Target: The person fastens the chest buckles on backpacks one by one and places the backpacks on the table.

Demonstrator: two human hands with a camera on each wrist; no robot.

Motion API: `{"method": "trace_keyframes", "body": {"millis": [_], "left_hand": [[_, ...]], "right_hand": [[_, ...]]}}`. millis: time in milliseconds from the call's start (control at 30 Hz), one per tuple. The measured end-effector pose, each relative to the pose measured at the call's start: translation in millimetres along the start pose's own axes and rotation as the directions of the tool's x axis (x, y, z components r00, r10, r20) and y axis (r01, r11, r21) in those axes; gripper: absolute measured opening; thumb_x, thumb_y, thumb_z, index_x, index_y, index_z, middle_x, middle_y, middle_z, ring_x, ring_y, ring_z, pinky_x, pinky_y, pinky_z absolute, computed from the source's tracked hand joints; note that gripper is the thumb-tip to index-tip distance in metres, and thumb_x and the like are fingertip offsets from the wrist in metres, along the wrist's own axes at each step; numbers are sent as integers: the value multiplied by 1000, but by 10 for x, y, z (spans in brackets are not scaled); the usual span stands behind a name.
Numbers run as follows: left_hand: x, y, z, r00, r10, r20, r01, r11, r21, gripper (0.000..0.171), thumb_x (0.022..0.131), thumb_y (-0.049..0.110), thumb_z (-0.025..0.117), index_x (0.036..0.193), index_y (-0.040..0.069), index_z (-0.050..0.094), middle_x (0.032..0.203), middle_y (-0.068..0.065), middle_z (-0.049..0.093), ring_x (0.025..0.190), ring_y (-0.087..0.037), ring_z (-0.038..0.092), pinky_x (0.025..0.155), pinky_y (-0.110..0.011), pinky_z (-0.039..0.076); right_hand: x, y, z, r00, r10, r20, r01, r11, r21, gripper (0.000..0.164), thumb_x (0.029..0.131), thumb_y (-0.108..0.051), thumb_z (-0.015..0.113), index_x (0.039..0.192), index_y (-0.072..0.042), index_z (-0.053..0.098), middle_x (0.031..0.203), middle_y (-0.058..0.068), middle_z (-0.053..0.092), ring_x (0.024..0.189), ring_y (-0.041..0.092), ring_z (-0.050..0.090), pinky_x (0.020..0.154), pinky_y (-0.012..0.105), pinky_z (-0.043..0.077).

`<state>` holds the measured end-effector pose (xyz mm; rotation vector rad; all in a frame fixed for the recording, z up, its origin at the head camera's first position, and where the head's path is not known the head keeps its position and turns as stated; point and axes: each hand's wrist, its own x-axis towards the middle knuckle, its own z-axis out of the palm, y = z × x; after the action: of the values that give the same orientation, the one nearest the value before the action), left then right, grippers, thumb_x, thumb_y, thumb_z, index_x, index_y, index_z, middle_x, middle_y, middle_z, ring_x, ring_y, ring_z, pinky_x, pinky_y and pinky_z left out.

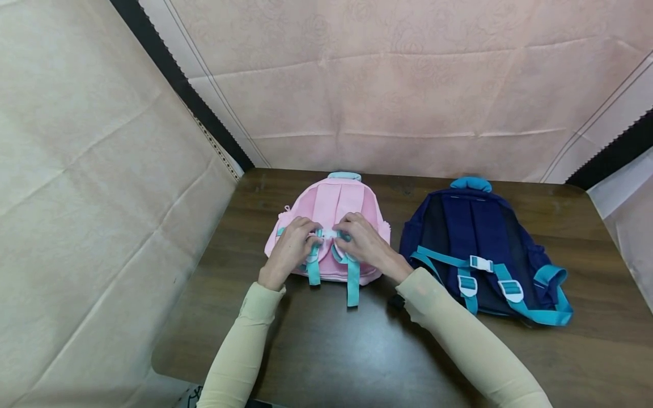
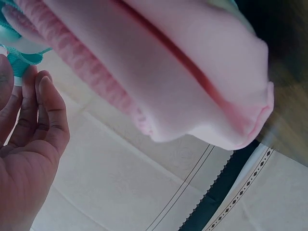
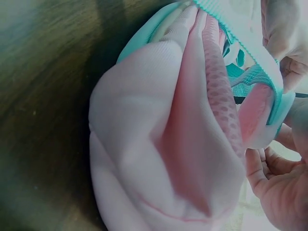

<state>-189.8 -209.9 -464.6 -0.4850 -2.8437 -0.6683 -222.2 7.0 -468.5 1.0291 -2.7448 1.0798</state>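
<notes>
A small pink backpack (image 1: 326, 204) lies with its strap side up, a pale blue handle at its far end. Both hands are at the white buckle (image 1: 329, 233) on its turquoise chest strap. My left hand (image 1: 293, 243) pinches the buckle's left side, thumb and fingers curled toward it. From the other side my right hand (image 1: 364, 241) pinches the right part by the strap. Fingers partly hide the buckle. In the left wrist view, the left hand (image 2: 33, 144) is beside turquoise webbing (image 2: 20, 67). The right wrist view shows the pink side panel (image 3: 139, 110) and turquoise strap (image 3: 245, 43).
A larger navy backpack (image 1: 479, 226) lies to the right on the brown wooden table (image 1: 316, 340), its turquoise straps joined by a white buckle (image 1: 481, 263). Cream patterned cloth (image 1: 408, 96) hangs behind the table, and more cloth is at the left.
</notes>
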Motion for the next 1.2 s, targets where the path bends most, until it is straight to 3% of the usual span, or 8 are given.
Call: {"method": "trace_keyframes", "body": {"millis": [767,1200], "left_hand": [[11,11,52,999,30,-19,-30,1000,-1,23,93,4,85,115,-1,80,112,-15,78,104,-28,70,99,-42,64],[23,28,116,998,44,-41,-44,999,14,19,94,3,83,112,-2,80,109,-16,79,105,-30,71,95,-44,63]], "right_hand": [[-28,10,19,999,11,31,-11,1000,0,34,101,-12,78,133,1,76,126,19,71,113,30,62,104,45,60],[-25,-4,53,1000,-6,14,7,999,-32,31,101,-10,77,130,2,77,123,19,72,112,30,63,101,43,61]]}}
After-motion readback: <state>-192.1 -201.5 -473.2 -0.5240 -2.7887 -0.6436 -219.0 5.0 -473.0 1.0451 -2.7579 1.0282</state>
